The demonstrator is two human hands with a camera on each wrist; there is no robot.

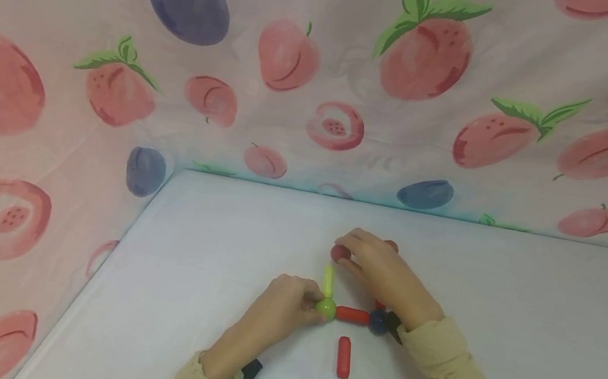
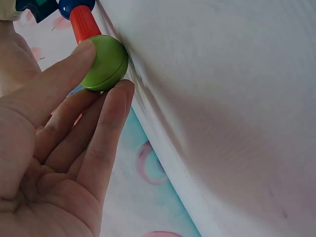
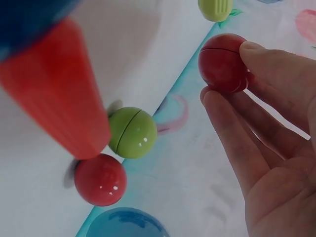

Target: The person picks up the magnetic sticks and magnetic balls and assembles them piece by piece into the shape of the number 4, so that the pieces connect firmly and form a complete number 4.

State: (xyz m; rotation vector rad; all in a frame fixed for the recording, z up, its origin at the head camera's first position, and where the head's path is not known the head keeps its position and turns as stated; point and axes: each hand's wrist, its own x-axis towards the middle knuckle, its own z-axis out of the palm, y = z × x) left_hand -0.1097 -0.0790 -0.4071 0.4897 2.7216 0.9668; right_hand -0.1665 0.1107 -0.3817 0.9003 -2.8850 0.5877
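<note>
My left hand [image 1: 278,306] pinches a green ball [image 1: 325,308] between thumb and fingers. From that ball a yellow-green stick [image 1: 329,281] points away from me, and a red stick [image 1: 352,315] runs right to a dark blue ball [image 1: 378,323]. Another red stick [image 3: 61,94] extends from the blue ball, mostly covered by my right arm in the head view. My right hand [image 1: 378,266] holds a red ball [image 3: 223,63] by thumb and fingertips, just beyond the yellow-green stick's far end. In the left wrist view, thumb and fingertips touch the green ball [image 2: 104,63].
A loose red stick [image 1: 344,357] lies nearer me on the white table [image 1: 223,236]. Beyond my right hand sit a second red ball [image 3: 100,179], another green ball [image 3: 132,132] and a blue round piece [image 3: 127,224]. Fruit-print cloth [image 1: 281,145] hangs behind.
</note>
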